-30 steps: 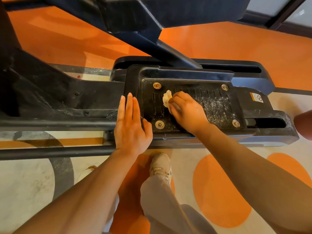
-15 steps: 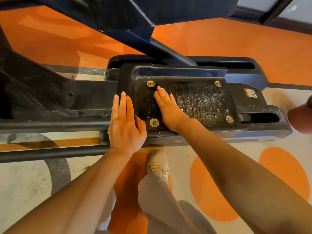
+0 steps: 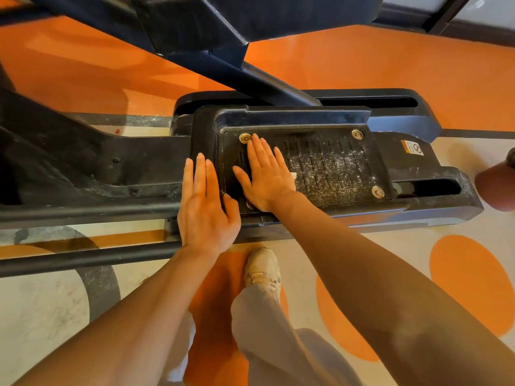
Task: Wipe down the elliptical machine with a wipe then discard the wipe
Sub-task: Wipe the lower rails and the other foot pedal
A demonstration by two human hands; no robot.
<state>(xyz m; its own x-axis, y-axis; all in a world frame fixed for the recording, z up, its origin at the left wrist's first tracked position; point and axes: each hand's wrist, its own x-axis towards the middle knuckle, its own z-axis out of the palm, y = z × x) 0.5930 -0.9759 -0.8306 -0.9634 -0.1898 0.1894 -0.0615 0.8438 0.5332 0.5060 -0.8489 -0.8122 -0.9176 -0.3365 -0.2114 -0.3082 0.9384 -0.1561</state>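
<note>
Orange gym floor; right hand (image 3: pixel 266 174) flat, pressing the wipe (image 3: pixel 293 175) onto the pedal (image 3: pixel 334 168). Dusty part runs right along pedal's length. Left hand (image 3: pixel 204 207) flat, bracing.

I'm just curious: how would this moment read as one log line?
right hand flat on wipe, pedal | left hand braces frame | pedal dusty

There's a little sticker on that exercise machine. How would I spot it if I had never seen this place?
Start at the black foot pedal of the elliptical machine, the ribbed plate with brass bolts under the right hand. Follow it away from the hands to its smooth far end. There sits the warning sticker, the only white-and-orange patch on the black plastic, bearing a crossed-out circle.
</note>
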